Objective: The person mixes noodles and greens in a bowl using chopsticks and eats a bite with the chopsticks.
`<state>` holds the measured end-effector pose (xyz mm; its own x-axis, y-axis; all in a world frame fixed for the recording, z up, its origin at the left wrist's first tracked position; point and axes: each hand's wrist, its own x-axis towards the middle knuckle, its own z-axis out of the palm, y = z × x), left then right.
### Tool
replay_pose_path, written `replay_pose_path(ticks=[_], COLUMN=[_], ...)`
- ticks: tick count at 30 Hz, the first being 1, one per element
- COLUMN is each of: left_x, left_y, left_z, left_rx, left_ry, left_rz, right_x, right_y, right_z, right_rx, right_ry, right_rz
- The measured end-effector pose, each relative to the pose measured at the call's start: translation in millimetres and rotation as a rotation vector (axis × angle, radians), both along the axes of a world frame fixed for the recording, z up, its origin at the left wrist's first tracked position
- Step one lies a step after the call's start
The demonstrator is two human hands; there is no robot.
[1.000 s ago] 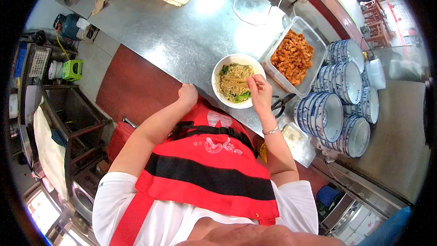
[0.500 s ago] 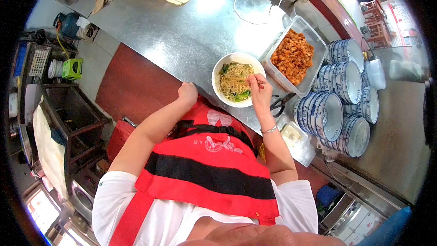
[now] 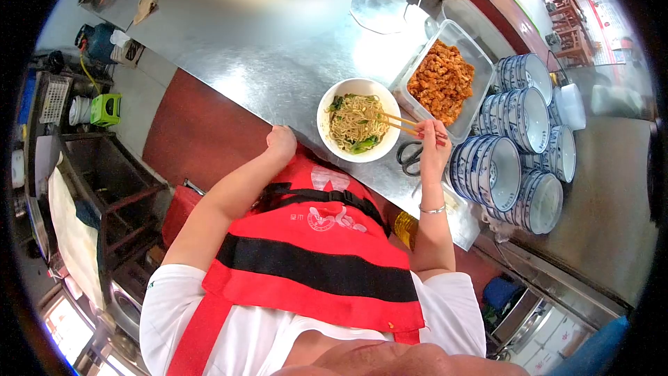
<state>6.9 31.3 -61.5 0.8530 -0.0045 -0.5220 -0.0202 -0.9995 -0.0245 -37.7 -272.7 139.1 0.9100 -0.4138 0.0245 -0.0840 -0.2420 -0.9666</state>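
A white bowl (image 3: 324,130) of noodles (image 3: 358,120) with green leafy vegetables stands near the front edge of the steel table. My right hand (image 3: 433,141) is closed around a pair of chopsticks (image 3: 402,122), whose tips reach over the bowl's right side at the noodles. Left of the bowl, my left hand (image 3: 282,143) rests by the table's front edge with its fingers curled in; whether it grips anything is hidden. A pair of black-handled scissors (image 3: 408,159) lies between the bowl and my right hand.
Behind my right hand is a clear plastic tub (image 3: 480,63) of reddish-brown food chunks. Several stacks of blue-and-white bowls (image 3: 502,173) stand to the right. A white cable (image 3: 356,10) runs along the back of the steel table (image 3: 278,76). A pale cloth lies at the far left.
My right hand has moved right, drawing the chopsticks from the middle of the noodles toward the bowl's right rim. The scissors' handles show more fully. My left hand has stayed by the table edge.
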Motion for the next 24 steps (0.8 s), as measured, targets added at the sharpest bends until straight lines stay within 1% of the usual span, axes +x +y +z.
replay_pose_path(ticks=[3,5,9,10,12,15,21,24], left_x=[0,0,1,1,1,0,0,1], left_y=[-1,-2,-1,1,2,0,1,0], left_z=[6,14,22,17,10,11,4,9], left_rx=[0.014,0.016,0.020,0.021,-0.059,-0.051,0.003,-0.008], left_ry=[0.000,0.009,0.046,0.046,0.011,0.019,0.036,0.045], left_rz=[-0.050,-0.078,-0.172,-0.173,-0.028,0.012,-0.069,-0.057], right_x=[-2,-2,3,4,6,8,8,7], right_y=[4,1,9,10,10,8,4,2], right_z=[8,0,-5,-4,-1,-2,0,-6], right_rx=[0.007,-0.031,0.009,0.010,-0.099,-0.103,-0.130,-0.111], right_ry=[-0.021,-0.073,-0.078,-0.079,-0.055,-0.030,-0.023,-0.046], right_rz=[-0.055,-0.047,0.009,0.008,0.042,0.046,0.070,0.082])
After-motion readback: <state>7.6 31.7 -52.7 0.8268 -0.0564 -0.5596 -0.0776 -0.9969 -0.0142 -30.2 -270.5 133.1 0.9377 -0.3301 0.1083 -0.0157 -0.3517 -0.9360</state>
